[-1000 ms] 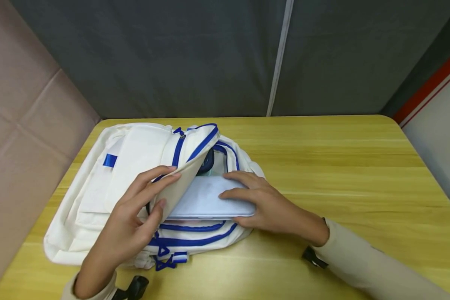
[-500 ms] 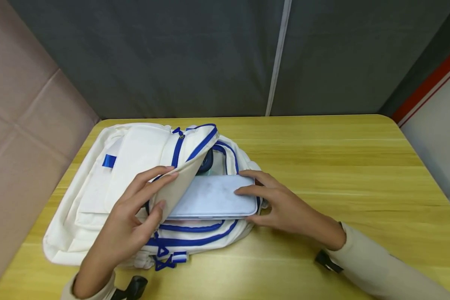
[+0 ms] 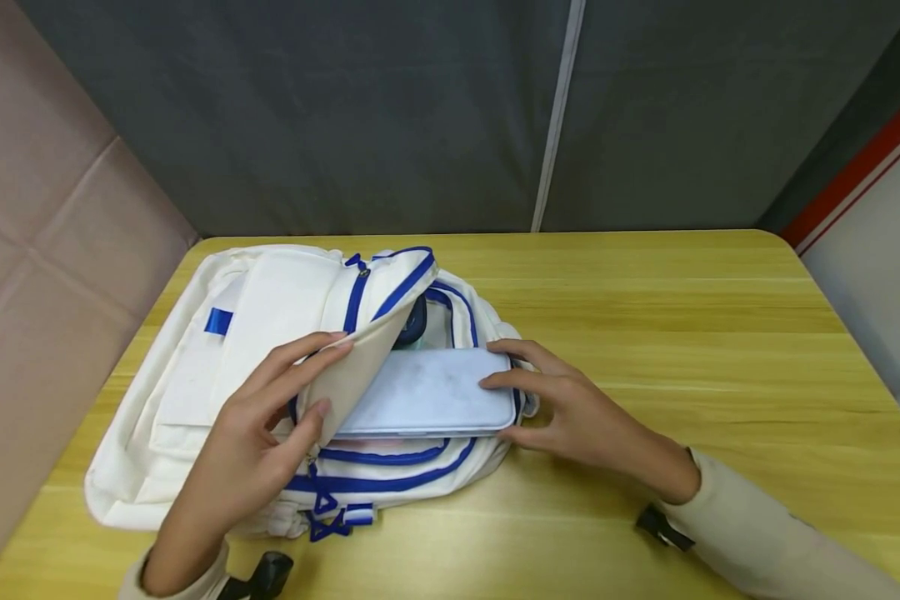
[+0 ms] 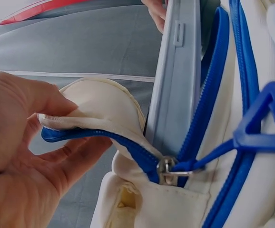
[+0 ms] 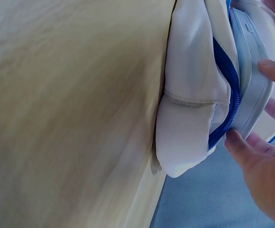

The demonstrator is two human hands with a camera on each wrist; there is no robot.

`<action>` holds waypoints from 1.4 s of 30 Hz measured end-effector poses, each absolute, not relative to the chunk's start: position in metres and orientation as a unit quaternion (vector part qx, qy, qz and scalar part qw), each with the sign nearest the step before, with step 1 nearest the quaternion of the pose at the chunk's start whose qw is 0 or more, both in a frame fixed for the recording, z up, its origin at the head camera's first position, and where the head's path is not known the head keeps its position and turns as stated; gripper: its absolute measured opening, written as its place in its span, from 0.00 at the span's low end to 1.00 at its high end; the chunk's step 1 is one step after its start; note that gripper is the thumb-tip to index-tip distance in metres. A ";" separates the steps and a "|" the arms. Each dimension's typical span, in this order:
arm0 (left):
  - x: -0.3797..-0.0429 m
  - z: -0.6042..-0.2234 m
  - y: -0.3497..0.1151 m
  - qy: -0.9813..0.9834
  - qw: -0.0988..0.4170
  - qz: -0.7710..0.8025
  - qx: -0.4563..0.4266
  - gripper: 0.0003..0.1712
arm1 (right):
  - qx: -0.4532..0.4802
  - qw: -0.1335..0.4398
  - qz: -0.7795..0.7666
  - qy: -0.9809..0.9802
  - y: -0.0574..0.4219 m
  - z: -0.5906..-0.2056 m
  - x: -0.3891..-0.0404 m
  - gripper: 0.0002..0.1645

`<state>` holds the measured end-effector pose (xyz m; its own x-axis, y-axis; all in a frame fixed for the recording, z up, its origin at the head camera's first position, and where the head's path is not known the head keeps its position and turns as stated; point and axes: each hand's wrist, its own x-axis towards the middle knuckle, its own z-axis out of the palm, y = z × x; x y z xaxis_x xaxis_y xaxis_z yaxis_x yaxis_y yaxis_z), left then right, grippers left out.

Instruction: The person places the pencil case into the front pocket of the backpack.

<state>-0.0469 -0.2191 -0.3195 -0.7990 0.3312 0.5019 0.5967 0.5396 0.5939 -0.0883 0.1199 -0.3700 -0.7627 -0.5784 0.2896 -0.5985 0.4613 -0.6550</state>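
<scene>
A white backpack point(image 3: 270, 325) with blue zips lies on the table, its compartment unzipped. My left hand point(image 3: 243, 450) pinches the edge of the raised flap point(image 3: 363, 362) between thumb and fingers; the left wrist view shows the blue zip along that edge. Inside the opening sits a pale blue flat case point(image 3: 435, 387), partly covered by the flap. My right hand point(image 3: 570, 408) holds the right end of this case point(image 5: 251, 85), fingertips on its top and thumb at its near edge. Behind it, a dark blue rounded item point(image 3: 412, 325) shows only in part.
Blue triangular and star-shaped zip pulls point(image 3: 330, 525) hang at the bag's near side. The wooden table point(image 3: 705, 333) extends to the right of the bag. A dark grey curtain point(image 3: 345, 117) stands behind, with a pinkish padded panel point(image 3: 52, 208) at left.
My right hand has slid to the right, towards the end of the pale blue case, uncovering more of its top. The left hand and the flap stay almost still.
</scene>
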 end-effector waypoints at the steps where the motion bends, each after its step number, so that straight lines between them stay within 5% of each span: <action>1: -0.047 -0.319 -0.219 -0.860 0.170 -0.397 -0.270 0.44 | 0.345 0.015 0.390 -0.854 0.120 -0.370 -0.088 0.28; 42: -0.047 -0.317 -0.214 -0.842 0.145 -0.418 -0.310 0.40 | 0.349 -0.016 0.373 -0.859 0.080 -0.364 -0.082 0.24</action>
